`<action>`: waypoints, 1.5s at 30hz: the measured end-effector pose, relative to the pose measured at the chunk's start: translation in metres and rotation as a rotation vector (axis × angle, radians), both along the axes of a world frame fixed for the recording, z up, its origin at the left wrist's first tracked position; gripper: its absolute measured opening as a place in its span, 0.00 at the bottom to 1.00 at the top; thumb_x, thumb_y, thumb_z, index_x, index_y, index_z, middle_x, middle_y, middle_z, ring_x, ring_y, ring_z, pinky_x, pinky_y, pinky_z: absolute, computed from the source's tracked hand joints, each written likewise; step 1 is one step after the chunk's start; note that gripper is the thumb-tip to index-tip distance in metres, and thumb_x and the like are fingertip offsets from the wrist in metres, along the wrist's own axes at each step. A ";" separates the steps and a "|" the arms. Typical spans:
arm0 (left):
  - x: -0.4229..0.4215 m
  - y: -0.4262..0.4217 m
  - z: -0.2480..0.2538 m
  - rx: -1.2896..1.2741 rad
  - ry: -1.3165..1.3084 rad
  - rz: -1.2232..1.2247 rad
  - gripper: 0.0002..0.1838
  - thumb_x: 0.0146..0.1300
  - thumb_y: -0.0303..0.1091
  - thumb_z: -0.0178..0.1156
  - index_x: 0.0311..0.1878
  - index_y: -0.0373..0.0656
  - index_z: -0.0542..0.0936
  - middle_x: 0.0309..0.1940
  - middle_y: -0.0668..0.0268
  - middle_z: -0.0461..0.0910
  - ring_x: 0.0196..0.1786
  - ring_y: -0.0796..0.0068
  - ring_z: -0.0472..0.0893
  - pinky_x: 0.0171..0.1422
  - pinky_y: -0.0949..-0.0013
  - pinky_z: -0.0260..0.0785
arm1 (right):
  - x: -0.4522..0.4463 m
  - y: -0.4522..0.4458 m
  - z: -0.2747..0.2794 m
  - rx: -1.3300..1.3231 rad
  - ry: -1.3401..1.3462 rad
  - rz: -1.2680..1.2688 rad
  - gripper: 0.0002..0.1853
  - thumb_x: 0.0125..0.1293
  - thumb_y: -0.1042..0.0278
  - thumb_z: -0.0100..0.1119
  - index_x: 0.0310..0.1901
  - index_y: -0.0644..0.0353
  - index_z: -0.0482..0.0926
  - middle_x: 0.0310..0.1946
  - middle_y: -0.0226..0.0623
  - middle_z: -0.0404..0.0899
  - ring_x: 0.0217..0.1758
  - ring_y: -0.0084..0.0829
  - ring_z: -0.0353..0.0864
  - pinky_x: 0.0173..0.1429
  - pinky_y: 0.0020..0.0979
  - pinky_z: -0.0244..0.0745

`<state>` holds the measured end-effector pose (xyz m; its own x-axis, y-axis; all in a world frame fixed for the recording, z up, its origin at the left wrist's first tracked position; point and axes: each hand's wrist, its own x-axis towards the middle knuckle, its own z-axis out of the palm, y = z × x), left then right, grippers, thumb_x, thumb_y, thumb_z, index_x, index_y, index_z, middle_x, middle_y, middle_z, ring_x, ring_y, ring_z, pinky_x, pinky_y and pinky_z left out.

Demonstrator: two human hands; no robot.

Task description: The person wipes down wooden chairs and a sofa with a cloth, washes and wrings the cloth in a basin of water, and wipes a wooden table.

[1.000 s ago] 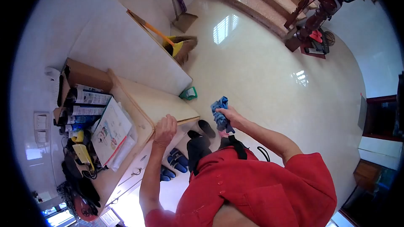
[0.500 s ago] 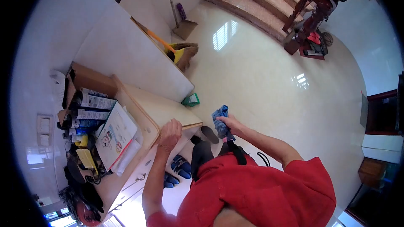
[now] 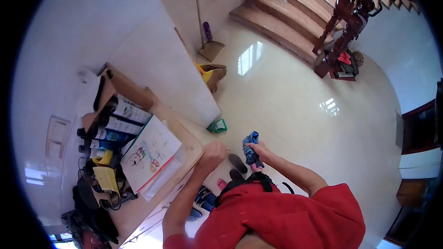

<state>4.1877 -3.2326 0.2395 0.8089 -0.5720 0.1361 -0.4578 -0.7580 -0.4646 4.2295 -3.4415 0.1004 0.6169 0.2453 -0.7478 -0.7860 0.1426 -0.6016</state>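
A crumpled blue cloth (image 3: 250,142) is bunched in my right hand (image 3: 260,151), held out over the floor in front of my body. My left hand (image 3: 213,155) is at the front corner of the pale wooden cabinet top (image 3: 177,119), fingers curled down with the knuckles up. What lies under those fingers is hidden. Past my left hand, a green bottle (image 3: 218,126) stands on the floor by the white partition's end. Dark slippers (image 3: 237,163) show below, between my hands.
On the cabinet are a cardboard box (image 3: 102,99) of spray cans, papers with a drawing (image 3: 152,157) and a yellow tool (image 3: 107,182). A broom (image 3: 214,76) and dustpan (image 3: 212,50) stand behind the partition (image 3: 170,69). Stairs (image 3: 272,27) rise at the back. Blue sandals (image 3: 205,198) lie beside the cabinet.
My left hand has moved right along the cabinet to its front corner. My right hand still holds the cloth, slightly lower and further right. The view has shifted, showing more of the stairs.
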 end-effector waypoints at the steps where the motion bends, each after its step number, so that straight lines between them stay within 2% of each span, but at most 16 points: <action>1: -0.001 0.003 -0.003 -0.026 0.030 -0.025 0.03 0.49 0.34 0.52 0.25 0.47 0.71 0.22 0.69 0.66 0.27 0.75 0.70 0.29 0.71 0.58 | 0.000 0.009 0.006 0.000 -0.025 -0.002 0.09 0.57 0.68 0.58 0.38 0.59 0.73 0.24 0.32 0.75 0.24 0.25 0.75 0.28 0.29 0.72; 4: 0.002 0.009 -0.008 -0.054 0.022 -0.084 0.03 0.48 0.34 0.52 0.23 0.48 0.70 0.20 0.69 0.65 0.26 0.75 0.70 0.29 0.71 0.58 | -0.003 0.028 0.023 0.017 -0.024 0.003 0.14 0.52 0.65 0.62 0.40 0.62 0.75 0.28 0.34 0.77 0.28 0.28 0.77 0.32 0.30 0.73; 6: 0.002 0.008 -0.010 -0.069 -0.011 -0.110 0.03 0.47 0.34 0.52 0.23 0.49 0.69 0.20 0.69 0.65 0.26 0.74 0.70 0.29 0.71 0.58 | -0.008 0.040 0.029 -0.029 -0.040 0.008 0.14 0.53 0.65 0.62 0.39 0.62 0.75 0.28 0.34 0.77 0.28 0.27 0.77 0.32 0.30 0.73; 8: -0.001 0.010 -0.012 -0.101 -0.075 -0.115 0.04 0.43 0.36 0.53 0.20 0.51 0.69 0.18 0.71 0.66 0.24 0.73 0.70 0.27 0.69 0.59 | -0.012 0.049 0.033 -0.030 -0.020 0.026 0.13 0.53 0.66 0.61 0.39 0.61 0.76 0.29 0.34 0.78 0.29 0.27 0.77 0.34 0.30 0.74; 12: 0.000 0.008 0.000 -0.157 -0.093 -0.134 0.04 0.42 0.36 0.53 0.19 0.51 0.69 0.17 0.70 0.65 0.25 0.73 0.70 0.29 0.70 0.60 | -0.022 0.061 0.022 -0.077 -0.065 0.045 0.12 0.54 0.67 0.61 0.39 0.62 0.77 0.30 0.34 0.78 0.30 0.27 0.77 0.35 0.30 0.74; 14: 0.000 0.008 0.001 -0.163 -0.075 -0.127 0.05 0.45 0.36 0.53 0.19 0.50 0.69 0.18 0.69 0.65 0.25 0.75 0.70 0.30 0.70 0.59 | -0.026 0.065 0.019 -0.004 -0.103 0.028 0.12 0.55 0.66 0.60 0.38 0.63 0.77 0.30 0.34 0.78 0.31 0.26 0.77 0.36 0.30 0.74; 20: 0.002 0.010 -0.005 -0.124 -0.127 -0.153 0.05 0.44 0.36 0.54 0.18 0.49 0.70 0.17 0.69 0.65 0.24 0.74 0.69 0.30 0.70 0.59 | -0.024 0.075 0.023 0.026 -0.112 0.029 0.12 0.57 0.63 0.59 0.37 0.63 0.76 0.30 0.33 0.77 0.30 0.25 0.76 0.36 0.30 0.73; 24: 0.001 0.004 -0.003 -0.129 -0.116 -0.143 0.05 0.44 0.36 0.54 0.18 0.49 0.70 0.17 0.68 0.66 0.23 0.74 0.69 0.30 0.69 0.60 | -0.028 0.072 0.012 -0.047 -0.185 0.017 0.11 0.57 0.63 0.59 0.37 0.61 0.76 0.29 0.32 0.76 0.30 0.24 0.75 0.35 0.30 0.73; 29: 0.002 0.008 -0.002 -0.165 -0.150 -0.164 0.05 0.44 0.36 0.54 0.19 0.49 0.71 0.18 0.68 0.67 0.24 0.74 0.70 0.31 0.70 0.60 | -0.034 0.075 0.034 -0.057 -0.120 0.056 0.10 0.57 0.64 0.58 0.37 0.60 0.75 0.30 0.31 0.76 0.31 0.24 0.75 0.36 0.29 0.72; 34: 0.000 0.008 -0.010 -0.187 -0.111 -0.141 0.05 0.45 0.36 0.53 0.20 0.49 0.72 0.18 0.68 0.67 0.24 0.73 0.70 0.31 0.70 0.61 | -0.042 0.068 0.010 -0.027 -0.133 0.032 0.09 0.56 0.68 0.57 0.37 0.60 0.75 0.30 0.32 0.77 0.32 0.25 0.77 0.35 0.29 0.72; 37: 0.004 0.009 -0.012 -0.175 -0.108 -0.161 0.05 0.45 0.36 0.53 0.20 0.49 0.71 0.18 0.68 0.67 0.24 0.72 0.70 0.31 0.69 0.61 | -0.036 0.067 0.006 0.038 -0.095 0.054 0.10 0.55 0.69 0.58 0.39 0.60 0.75 0.32 0.33 0.77 0.32 0.25 0.77 0.36 0.29 0.73; 45: 0.003 0.007 -0.015 -0.153 -0.103 -0.180 0.06 0.44 0.37 0.54 0.18 0.49 0.70 0.18 0.68 0.67 0.24 0.73 0.69 0.30 0.70 0.59 | -0.043 0.060 0.023 -0.007 -0.164 0.046 0.14 0.54 0.68 0.60 0.42 0.63 0.75 0.33 0.36 0.78 0.34 0.28 0.78 0.39 0.32 0.74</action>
